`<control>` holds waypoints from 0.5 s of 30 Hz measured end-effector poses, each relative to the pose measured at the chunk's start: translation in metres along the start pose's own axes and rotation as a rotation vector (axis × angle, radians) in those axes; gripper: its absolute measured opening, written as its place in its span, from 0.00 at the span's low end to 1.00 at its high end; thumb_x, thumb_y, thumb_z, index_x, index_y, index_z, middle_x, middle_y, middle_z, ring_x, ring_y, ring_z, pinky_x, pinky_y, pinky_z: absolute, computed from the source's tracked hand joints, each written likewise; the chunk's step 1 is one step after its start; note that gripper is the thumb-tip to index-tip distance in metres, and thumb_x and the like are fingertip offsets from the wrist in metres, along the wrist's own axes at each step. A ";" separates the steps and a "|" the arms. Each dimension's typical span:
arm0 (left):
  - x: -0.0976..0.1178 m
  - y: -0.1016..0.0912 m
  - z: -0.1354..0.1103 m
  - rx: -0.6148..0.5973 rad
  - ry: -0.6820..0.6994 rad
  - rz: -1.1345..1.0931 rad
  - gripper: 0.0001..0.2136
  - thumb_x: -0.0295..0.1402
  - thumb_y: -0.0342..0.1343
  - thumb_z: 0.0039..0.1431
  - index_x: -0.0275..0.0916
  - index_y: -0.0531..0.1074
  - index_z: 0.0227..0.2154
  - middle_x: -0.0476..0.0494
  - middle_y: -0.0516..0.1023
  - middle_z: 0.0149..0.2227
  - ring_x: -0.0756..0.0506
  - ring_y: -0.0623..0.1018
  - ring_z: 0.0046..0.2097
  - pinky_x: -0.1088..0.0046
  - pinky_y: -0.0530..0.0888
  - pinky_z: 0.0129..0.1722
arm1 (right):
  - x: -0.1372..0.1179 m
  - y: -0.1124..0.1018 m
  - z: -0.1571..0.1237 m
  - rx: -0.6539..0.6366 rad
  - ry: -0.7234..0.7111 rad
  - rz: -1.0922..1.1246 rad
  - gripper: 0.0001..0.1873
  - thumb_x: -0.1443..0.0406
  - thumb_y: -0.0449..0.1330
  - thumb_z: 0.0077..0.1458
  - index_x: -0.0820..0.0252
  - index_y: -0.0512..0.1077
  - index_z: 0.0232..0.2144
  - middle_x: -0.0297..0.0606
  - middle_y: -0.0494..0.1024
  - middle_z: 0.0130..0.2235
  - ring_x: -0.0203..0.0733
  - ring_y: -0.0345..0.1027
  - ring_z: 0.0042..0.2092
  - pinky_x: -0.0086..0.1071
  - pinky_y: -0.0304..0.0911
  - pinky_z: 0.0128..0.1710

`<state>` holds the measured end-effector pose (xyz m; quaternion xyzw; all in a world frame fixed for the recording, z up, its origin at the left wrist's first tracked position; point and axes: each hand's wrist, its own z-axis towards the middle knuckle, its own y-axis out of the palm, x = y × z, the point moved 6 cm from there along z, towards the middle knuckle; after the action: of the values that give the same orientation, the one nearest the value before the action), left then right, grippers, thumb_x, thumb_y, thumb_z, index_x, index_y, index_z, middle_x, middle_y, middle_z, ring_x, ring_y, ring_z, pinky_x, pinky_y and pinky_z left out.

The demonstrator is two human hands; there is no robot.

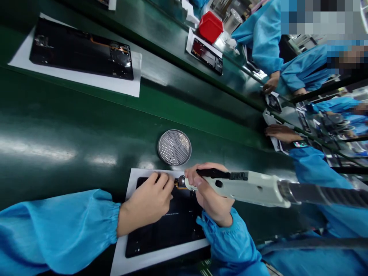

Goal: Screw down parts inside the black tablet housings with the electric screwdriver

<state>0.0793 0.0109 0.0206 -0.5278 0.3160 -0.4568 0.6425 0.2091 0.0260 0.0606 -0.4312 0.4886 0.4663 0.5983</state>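
Observation:
My right hand [211,191] is wrapped round a white electric screwdriver [247,186], its tip pointing left at the top edge of a black flat device [169,226]. The device lies on a white sheet [130,257] on the green belt. My left hand [149,199] rests on the device beside the driver's tip, fingers curled together at the tip; whether they pinch anything I cannot make out. A round perforated metal dish [174,147] sits just beyond the device.
Another black device on a white sheet [82,51] lies far left on the green conveyor [71,130]. A third device [205,53] and a red bin [211,26] are farther along. People in blue coats work at the right side [287,69].

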 end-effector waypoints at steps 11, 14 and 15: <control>0.003 0.000 -0.004 0.000 -0.043 0.002 0.13 0.36 0.56 0.67 0.34 0.83 0.40 0.29 0.77 0.50 0.33 0.73 0.48 0.55 0.67 0.45 | 0.004 0.000 -0.002 -0.030 0.033 -0.021 0.11 0.69 0.63 0.61 0.50 0.73 0.45 0.32 0.76 0.32 0.41 0.73 0.34 0.42 0.70 0.39; 0.003 0.002 -0.004 0.006 -0.041 -0.003 0.13 0.36 0.56 0.66 0.35 0.83 0.40 0.30 0.77 0.51 0.33 0.73 0.49 0.55 0.67 0.45 | 0.004 0.000 -0.002 -0.026 0.029 -0.018 0.11 0.69 0.63 0.60 0.50 0.73 0.44 0.31 0.75 0.31 0.40 0.73 0.33 0.41 0.71 0.38; 0.003 0.002 -0.004 0.008 -0.039 -0.003 0.13 0.36 0.56 0.66 0.35 0.83 0.39 0.30 0.77 0.50 0.33 0.73 0.49 0.55 0.67 0.45 | 0.004 0.001 -0.002 -0.025 0.025 -0.015 0.11 0.69 0.63 0.60 0.50 0.73 0.44 0.31 0.75 0.31 0.40 0.73 0.33 0.40 0.71 0.37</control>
<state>0.0777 0.0062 0.0181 -0.5346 0.3007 -0.4486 0.6500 0.2085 0.0245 0.0563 -0.4481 0.4870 0.4626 0.5900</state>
